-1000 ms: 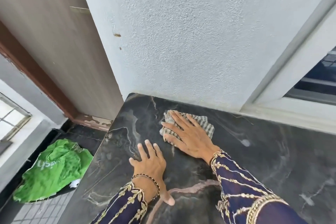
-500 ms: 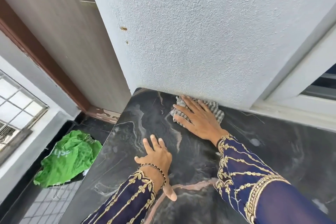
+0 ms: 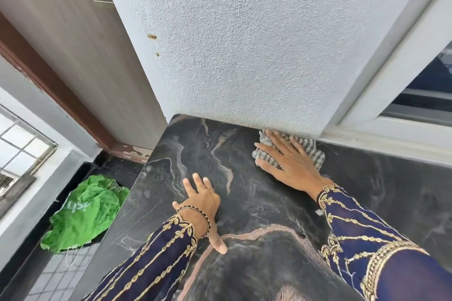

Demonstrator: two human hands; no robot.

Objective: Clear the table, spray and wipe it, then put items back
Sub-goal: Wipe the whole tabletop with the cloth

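A dark marble table (image 3: 244,190) with pale veins fills the lower middle of the head view. A grey striped cloth (image 3: 315,151) lies at the table's far edge, against the textured white wall. My right hand (image 3: 291,164) presses flat on the cloth with fingers spread and straight. My left hand (image 3: 200,205) rests flat on the bare tabletop nearer to me, fingers extended, thumb pointing back. Both arms wear dark blue sleeves with gold embroidery.
A textured white wall (image 3: 256,56) rises right behind the table. A white window frame (image 3: 391,134) runs along the back right. A wooden door (image 3: 73,44) stands at the left. A green bag (image 3: 83,212) lies on the floor left of the table.
My right hand has slid the cloth away from me and to the right, up against the wall. My left hand has stayed flat on the tabletop.
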